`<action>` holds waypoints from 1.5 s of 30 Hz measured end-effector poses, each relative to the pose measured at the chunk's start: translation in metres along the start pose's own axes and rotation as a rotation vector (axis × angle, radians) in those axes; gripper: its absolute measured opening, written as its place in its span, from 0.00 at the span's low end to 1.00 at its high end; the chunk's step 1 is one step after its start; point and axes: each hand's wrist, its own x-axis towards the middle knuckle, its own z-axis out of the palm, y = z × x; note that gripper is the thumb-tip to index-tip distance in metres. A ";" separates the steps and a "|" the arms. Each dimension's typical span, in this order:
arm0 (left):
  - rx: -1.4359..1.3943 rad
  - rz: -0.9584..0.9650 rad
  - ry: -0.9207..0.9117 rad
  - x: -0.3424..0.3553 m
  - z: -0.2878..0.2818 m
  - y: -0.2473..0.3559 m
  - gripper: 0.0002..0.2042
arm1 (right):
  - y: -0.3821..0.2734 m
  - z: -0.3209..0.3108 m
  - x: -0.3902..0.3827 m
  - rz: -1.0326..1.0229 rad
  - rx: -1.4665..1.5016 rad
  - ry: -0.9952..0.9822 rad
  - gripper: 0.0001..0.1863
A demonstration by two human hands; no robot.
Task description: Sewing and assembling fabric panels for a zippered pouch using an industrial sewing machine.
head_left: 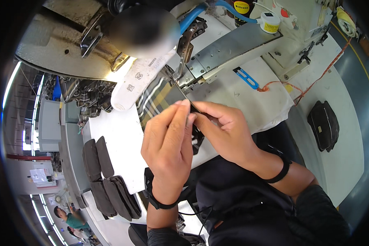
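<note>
My left hand (168, 141) pinches the edge of a dark-edged plaid fabric piece (153, 98), its fingertips pressed together near the middle of the view. Close against it, my right hand (229, 129) also grips that edge between thumb and fingers. The cloth runs from my fingertips up to the needle area of a sewing machine (229, 51). Some dark material below the fingertips is mostly covered by my hands. A white rounded plate (137, 80) on the machine hangs over part of the plaid cloth.
Blue thread snips (247, 78) on an orange cord lie to the right of the machine bed. Farther right is a black pouch (324, 126). Several dark folded fabric pieces (115, 192) lie at left. A small white bottle (269, 22) stands at the back. People (74, 219) are far left.
</note>
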 end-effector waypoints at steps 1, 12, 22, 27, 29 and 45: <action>-0.008 0.004 0.005 0.002 0.000 -0.002 0.13 | 0.000 0.000 0.003 -0.002 -0.003 0.001 0.12; 0.004 -0.020 -0.036 0.012 0.000 -0.024 0.14 | 0.017 0.017 0.022 -0.040 0.171 0.153 0.12; 0.109 0.272 -0.053 0.017 -0.011 -0.037 0.16 | 0.010 0.005 0.006 -0.047 0.037 0.107 0.14; 0.099 0.385 -0.114 0.030 -0.012 -0.050 0.13 | 0.027 0.011 0.013 -0.039 0.248 0.156 0.13; 0.101 0.391 -0.130 0.036 -0.014 -0.055 0.13 | 0.019 0.013 0.018 -0.002 0.307 0.133 0.11; 0.237 0.087 0.268 0.009 0.026 -0.068 0.07 | 0.001 0.035 0.028 -0.047 -0.251 0.210 0.11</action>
